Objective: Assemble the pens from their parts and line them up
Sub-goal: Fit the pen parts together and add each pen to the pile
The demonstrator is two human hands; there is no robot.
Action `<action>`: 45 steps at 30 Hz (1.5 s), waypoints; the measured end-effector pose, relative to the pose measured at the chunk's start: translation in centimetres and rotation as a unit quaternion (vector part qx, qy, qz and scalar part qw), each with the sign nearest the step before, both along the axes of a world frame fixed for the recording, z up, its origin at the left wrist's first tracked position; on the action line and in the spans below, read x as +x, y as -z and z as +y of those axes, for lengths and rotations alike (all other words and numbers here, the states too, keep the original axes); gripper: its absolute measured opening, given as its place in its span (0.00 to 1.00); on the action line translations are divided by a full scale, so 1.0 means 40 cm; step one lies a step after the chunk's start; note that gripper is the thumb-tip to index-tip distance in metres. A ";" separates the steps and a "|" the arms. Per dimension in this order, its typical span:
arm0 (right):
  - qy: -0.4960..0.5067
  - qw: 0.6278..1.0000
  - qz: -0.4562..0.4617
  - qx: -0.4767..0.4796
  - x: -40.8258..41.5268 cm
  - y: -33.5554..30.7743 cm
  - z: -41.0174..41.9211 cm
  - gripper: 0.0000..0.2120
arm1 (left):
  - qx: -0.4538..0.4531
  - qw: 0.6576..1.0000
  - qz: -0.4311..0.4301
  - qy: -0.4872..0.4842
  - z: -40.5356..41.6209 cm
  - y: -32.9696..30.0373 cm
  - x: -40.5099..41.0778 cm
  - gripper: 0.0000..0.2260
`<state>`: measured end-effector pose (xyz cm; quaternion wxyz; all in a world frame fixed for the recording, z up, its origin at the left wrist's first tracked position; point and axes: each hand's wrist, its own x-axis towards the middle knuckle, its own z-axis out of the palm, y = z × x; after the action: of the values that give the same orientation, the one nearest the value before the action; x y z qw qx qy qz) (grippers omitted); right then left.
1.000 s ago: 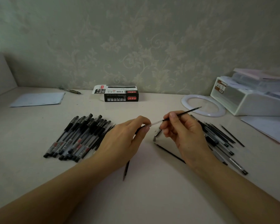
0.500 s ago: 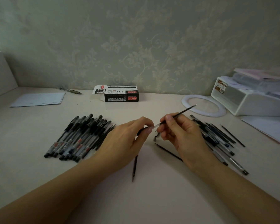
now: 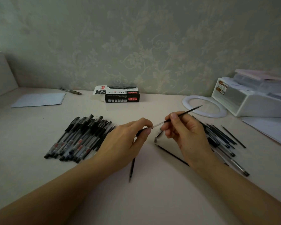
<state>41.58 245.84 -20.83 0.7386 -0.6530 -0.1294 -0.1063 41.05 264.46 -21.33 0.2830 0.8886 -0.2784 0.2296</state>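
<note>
Near the tabletop's middle, the left hand (image 3: 125, 143) pinches a pen barrel (image 3: 132, 168) by its upper end while the right hand (image 3: 185, 132) pinches a refill (image 3: 182, 114), its clear end at the barrel's mouth. If the two aren't lined up, the thin refill could catch on the rim and bend. Finished pens (image 3: 78, 138) lie toward the left edge.

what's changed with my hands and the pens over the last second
The right hand slid the refill further into the barrel gripped by the left hand, and the barrel swung more upright. Both grips held; the finished pens, loose parts and box stayed put.
</note>
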 end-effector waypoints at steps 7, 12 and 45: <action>-0.005 1.000 0.005 0.002 0.000 -0.001 0.002 0.10 | -0.005 1.000 -0.002 0.003 0.000 0.001 0.003 0.08; -0.015 1.000 0.009 0.013 -0.003 -0.002 0.002 0.10 | -0.043 0.999 0.003 0.021 0.001 0.004 0.007 0.09; 0.111 0.944 -0.047 -0.307 0.006 0.014 -0.016 0.12 | -0.123 0.992 0.000 0.026 0.002 0.003 0.007 0.05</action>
<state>41.81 245.21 -21.38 0.4786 -0.8529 -0.1168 -0.1729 41.34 264.54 -21.46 0.3965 0.8395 -0.2707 0.2545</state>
